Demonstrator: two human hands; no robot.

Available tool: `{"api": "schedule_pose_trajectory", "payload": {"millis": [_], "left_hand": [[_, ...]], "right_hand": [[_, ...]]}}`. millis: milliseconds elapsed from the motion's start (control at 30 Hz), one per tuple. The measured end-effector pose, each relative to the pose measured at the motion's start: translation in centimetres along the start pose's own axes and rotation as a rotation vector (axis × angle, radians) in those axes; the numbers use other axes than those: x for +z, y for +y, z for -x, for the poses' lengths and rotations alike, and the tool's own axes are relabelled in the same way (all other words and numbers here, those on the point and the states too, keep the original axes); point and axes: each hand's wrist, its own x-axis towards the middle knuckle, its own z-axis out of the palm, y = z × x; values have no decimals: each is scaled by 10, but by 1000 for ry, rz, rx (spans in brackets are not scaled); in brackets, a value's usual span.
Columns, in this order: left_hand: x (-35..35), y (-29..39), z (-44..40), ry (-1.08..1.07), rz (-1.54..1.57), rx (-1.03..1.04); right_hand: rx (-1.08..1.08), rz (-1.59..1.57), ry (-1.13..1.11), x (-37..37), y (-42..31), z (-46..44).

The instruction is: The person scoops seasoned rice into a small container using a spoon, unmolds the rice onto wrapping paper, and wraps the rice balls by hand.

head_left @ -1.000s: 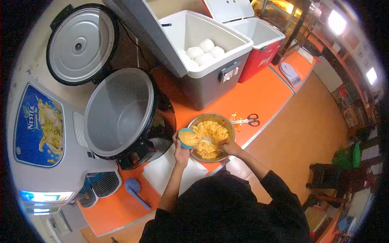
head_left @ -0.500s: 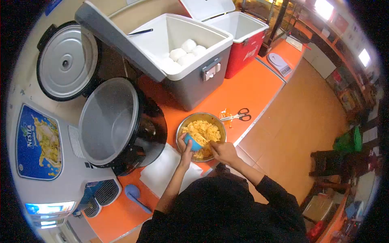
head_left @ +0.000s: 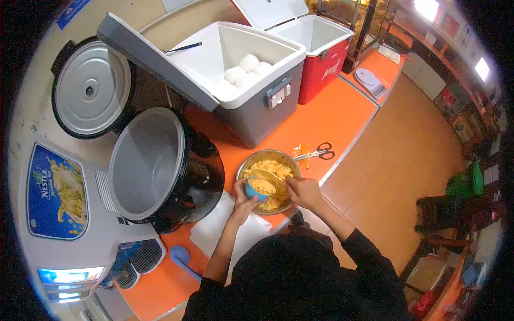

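A steel mixing bowl of crumbly yellow food stands on the orange table. Over its near side, my left hand grips a small blue cup, tilted so that yellow food shows inside it. My right hand is closed round a spoon, whose bowl end lies along the cup's upper rim. The spoon's handle is mostly hidden by my fingers.
Left of the bowl stands a deep black pot. Behind are a grey cooler holding several white wrapped bundles and a red cooler. Scissors, white paper and a blue ladle lie on the table.
The blue cup has turned upward and now shows yellow food inside. My right hand has shifted slightly right, and the spoon has come up to the cup's rim.
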Motion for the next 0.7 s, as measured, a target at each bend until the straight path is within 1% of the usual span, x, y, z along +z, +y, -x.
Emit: {"api": "schedule_pose_trajectory", "payload": {"millis": [33, 67, 133, 167, 233, 267, 333, 367, 433, 567, 633, 667, 700], "left_hand": [[-1, 2, 0, -34, -33, 35], [-3, 3, 0, -34, -36, 35], [-6, 4, -3, -80, -49, 84], [-7, 3, -3, -81, -50, 84], [-6, 2, -5, -62, -111, 62], [-12, -5, -8, -65, -112, 60], [-20, -17, -14, -58, -306, 139], [-21, -21, -13, -63, -305, 136], [-22, -28, -13, 18, -434, 138], [-14, -32, -10, 29, -462, 197], [-7, -26, -7, 108, -358, 67], [-14, -32, -9, 106, -358, 67], [-24, -41, -12, 108, -427, 113]], "right_hand": [[61, 13, -94, -10, -4, -5], [61, 11, -92, -14, -7, -8], [255, -100, -153, -17, -10, -13], [255, -100, -152, -15, -12, -13], [533, -763, -181, -5, -19, -10], [534, -764, -178, 7, -18, -6], [505, -704, -352, 26, -21, 1], [510, -703, -348, 28, -25, 4], [570, -607, -415, 30, -33, 5], [517, -588, -406, 44, -35, 1], [521, -550, -448, 41, -35, -3], [522, -550, -447, 42, -34, -2], [507, -555, -436, 43, -33, -1]]}}
